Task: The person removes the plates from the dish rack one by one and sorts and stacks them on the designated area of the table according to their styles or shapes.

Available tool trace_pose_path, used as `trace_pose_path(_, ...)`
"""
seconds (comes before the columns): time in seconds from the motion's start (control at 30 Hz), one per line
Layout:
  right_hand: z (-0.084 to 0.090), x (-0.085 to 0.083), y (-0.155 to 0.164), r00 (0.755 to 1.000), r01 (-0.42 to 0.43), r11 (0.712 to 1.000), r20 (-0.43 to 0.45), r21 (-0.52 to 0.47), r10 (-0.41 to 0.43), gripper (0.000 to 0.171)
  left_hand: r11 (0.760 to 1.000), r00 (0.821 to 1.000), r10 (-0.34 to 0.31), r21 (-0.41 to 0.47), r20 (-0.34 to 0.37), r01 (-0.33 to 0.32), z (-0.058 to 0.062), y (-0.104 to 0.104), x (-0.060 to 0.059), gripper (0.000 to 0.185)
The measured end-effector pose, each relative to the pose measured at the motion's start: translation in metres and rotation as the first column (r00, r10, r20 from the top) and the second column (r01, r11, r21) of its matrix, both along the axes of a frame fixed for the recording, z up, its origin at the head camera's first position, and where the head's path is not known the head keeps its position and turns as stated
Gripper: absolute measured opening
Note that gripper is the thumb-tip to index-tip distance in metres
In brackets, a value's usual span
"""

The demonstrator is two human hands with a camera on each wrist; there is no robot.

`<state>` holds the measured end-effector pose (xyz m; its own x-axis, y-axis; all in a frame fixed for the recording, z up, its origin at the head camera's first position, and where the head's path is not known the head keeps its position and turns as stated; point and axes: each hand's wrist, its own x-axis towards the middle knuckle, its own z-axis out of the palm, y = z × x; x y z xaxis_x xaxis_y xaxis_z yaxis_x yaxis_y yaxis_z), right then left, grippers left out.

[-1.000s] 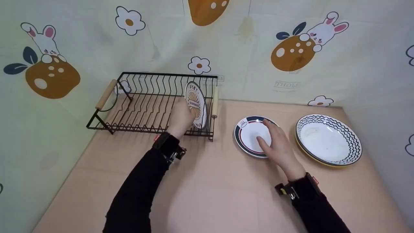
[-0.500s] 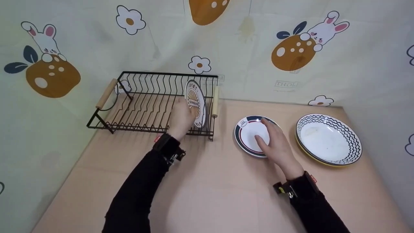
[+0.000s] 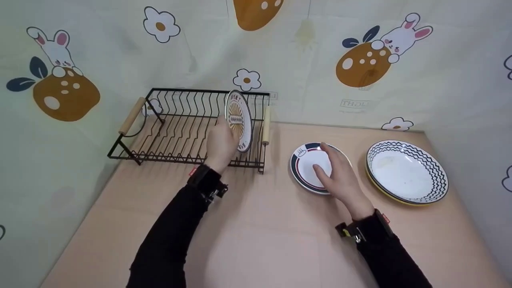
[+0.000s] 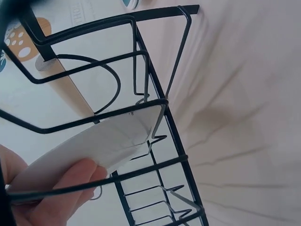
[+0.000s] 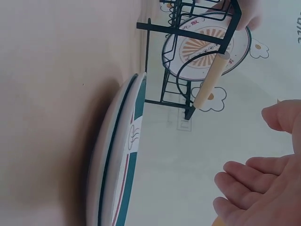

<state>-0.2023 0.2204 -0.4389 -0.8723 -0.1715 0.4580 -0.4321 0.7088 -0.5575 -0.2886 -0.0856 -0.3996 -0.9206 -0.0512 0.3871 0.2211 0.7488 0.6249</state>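
Observation:
My left hand (image 3: pixel 221 146) grips a white plate (image 3: pixel 245 114) with an orange sunburst print, which stands on edge within the right end of the black wire dish rack (image 3: pixel 180 160). In the left wrist view the fingers (image 4: pixel 70 181) lie against the plate's pale underside (image 4: pixel 110 136), behind the rack's wires. My right hand (image 3: pixel 344 180) hovers with spread thumb and fingers over a small dark-rimmed plate (image 3: pixel 308 170), holding nothing. From the right wrist view, that plate (image 5: pixel 123 183) shows as the top of a stack on the table.
Right of the small plates stands a bowl (image 3: pixel 396 176) with black wavy lines, stacked on a yellow-edged one. The rack has wooden handles (image 3: pixel 133 117) at both ends. A patterned cloth (image 3: pixel 304 72) hangs close behind the peach-coloured table (image 3: pixel 272 240).
The sunburst plate has risen a little in the rack with my left hand. My right hand has shifted slightly left over the small plate.

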Motion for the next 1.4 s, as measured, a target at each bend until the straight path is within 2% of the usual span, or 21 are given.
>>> trace_pose_path(0.17,0.002,-0.001,-0.002,1.000,0.006,1.000,0.003,-0.002,-0.006,0.060,0.999,0.997,0.014,0.039,-0.076,-0.011,0.000,-0.003,0.000,0.035)
trace_pose_path(0.43,0.007,-0.002,-0.005,0.999,0.013,0.999,0.030,-0.033,-0.012,0.059,0.987,0.989,0.023,0.160,-0.145,0.000,0.002,-0.005,0.003,0.044)
trace_pose_path(0.63,0.011,-0.001,-0.007,0.997,0.021,0.998,0.074,-0.062,-0.016,0.058,0.979,0.978,0.049,0.206,-0.205,-0.006,0.003,-0.006,0.005,0.041)
trace_pose_path(0.73,0.013,-0.002,-0.008,0.996,0.025,0.996,0.085,-0.080,-0.019,0.059,0.972,0.973,0.063,0.236,-0.220,-0.009,0.004,-0.007,0.005,0.043)
trace_pose_path(0.97,0.013,-0.006,-0.012,0.998,0.027,0.995,0.051,-0.097,-0.022,0.059,0.958,0.962,0.062,0.285,-0.264,0.016,0.005,-0.009,0.006,0.046)
trace_pose_path(1.23,0.012,-0.008,-0.014,0.999,0.018,0.992,0.051,-0.126,-0.012,0.059,0.941,0.966,0.049,0.337,-0.253,0.041,0.008,-0.010,0.008,0.047)
trace_pose_path(1.4,0.011,-0.009,-0.015,0.999,0.017,0.990,0.032,-0.139,-0.013,0.059,0.925,0.958,0.062,0.377,-0.281,0.051,0.011,-0.010,0.010,0.048)
